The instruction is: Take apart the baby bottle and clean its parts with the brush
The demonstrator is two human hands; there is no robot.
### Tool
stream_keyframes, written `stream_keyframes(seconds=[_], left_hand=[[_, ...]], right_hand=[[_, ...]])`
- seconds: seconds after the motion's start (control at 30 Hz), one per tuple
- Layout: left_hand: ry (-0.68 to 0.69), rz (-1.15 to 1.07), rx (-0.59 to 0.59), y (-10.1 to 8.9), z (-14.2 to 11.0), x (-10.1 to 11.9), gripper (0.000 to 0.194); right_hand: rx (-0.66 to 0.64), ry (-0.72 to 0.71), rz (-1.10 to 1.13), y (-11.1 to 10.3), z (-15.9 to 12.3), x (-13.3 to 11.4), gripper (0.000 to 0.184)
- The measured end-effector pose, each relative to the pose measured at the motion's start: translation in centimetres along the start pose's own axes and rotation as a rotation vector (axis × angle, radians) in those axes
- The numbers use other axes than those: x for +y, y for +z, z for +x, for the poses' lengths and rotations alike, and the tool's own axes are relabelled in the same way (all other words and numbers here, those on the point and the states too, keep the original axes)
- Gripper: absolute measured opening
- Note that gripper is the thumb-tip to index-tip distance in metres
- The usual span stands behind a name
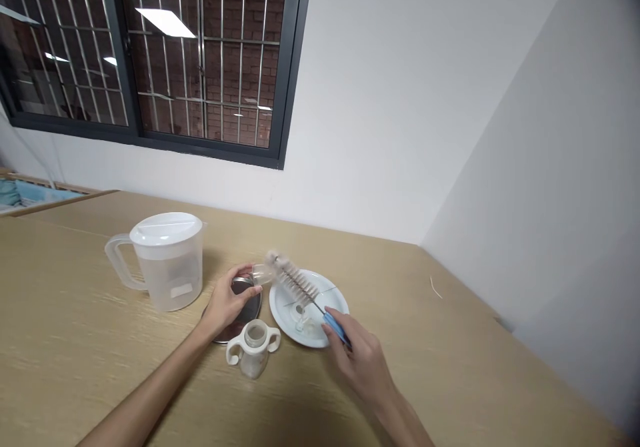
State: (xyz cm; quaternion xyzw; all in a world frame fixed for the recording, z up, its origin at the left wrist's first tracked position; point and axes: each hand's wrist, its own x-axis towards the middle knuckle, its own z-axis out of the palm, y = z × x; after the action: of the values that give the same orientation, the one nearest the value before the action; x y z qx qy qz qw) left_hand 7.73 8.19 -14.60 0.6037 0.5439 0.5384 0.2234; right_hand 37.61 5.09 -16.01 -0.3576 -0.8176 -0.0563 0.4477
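My left hand (231, 300) is closed on a small clear plastic cap (262, 274), holding it above a round, steel-rimmed dish (249, 311). My right hand (357, 353) grips a bottle brush (297, 283) by its blue handle. The brush's white bristled tip is at the cap's mouth; whether it touches the cap I cannot tell. Under the brush lies a white plate (336, 295) with small clear parts (303, 320) on it. A clear baby bottle (254, 353) with two white handles stands upright and uncapped, nearer me than the dish.
A translucent pitcher (170, 267) with a white lid stands at the left on the wooden table (430, 367). A thin white strip (435, 287) lies to the right. The white wall and a barred window (200, 67) are behind the table.
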Motion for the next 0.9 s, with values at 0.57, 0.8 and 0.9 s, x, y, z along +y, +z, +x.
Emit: stream_keyframes(seconds=[0.57,0.8,0.9], left_hand=[[-0.028,-0.108,-0.028,-0.2,-0.3,0.5,0.049],[0.035,-0.107,-0.024,-0.2,-0.2,-0.1,0.047],[0.04,-0.118,-0.042,-0.3,-0.2,0.3,0.047]], right_hand=[[0.022,0.031,-0.014,-0.1,0.1,0.8,0.027],[0.102,0.046,0.039,-0.2,-0.2,1.0,0.026],[0.032,0.007,0.041,0.0,-0.1,0.4,0.026]])
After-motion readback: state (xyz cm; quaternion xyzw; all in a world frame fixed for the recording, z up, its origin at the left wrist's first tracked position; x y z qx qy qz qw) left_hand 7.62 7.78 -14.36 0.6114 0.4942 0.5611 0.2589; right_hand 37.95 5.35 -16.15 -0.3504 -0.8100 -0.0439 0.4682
